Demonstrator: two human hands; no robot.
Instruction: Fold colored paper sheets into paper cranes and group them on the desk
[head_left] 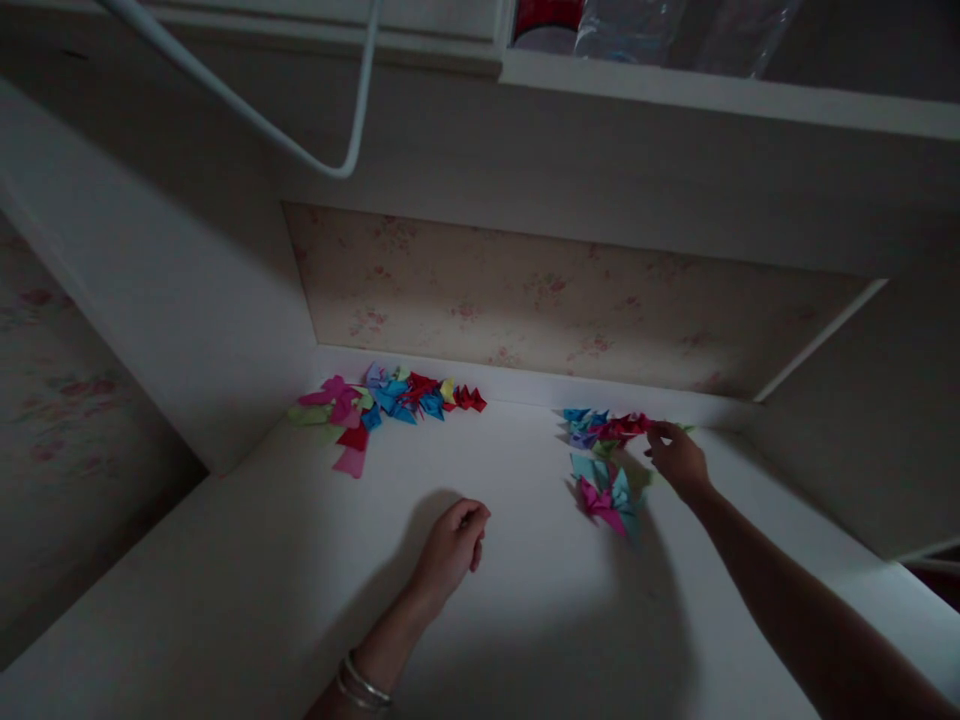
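Sorting or placing folded paper looks like the step in hand, judging by the right hand (681, 458) at the right-hand pile. Its fingertips are at the right end of the red folded paper (619, 430), in the back row of that pile, by the low strip at the back of the desk (517, 610). Thumb and fingers are bent close together; can't tell if they're pinching the piece or just touching it. Magenta folded paper (598, 502) and light blue folded paper (621, 492) lie nearer the person, in front of that row.

Left hand (450, 548) is between the piles, fingers curled in loosely, nothing visible in it. Can't tell if it rests on the desk. Left pile (405, 393) sits against the same strip, well apart from both hands.

Next move, my read: calls for a light fingertip grip on one piece, without crushing folds or dragging neighbours. Paper's thin, probably slides easily.
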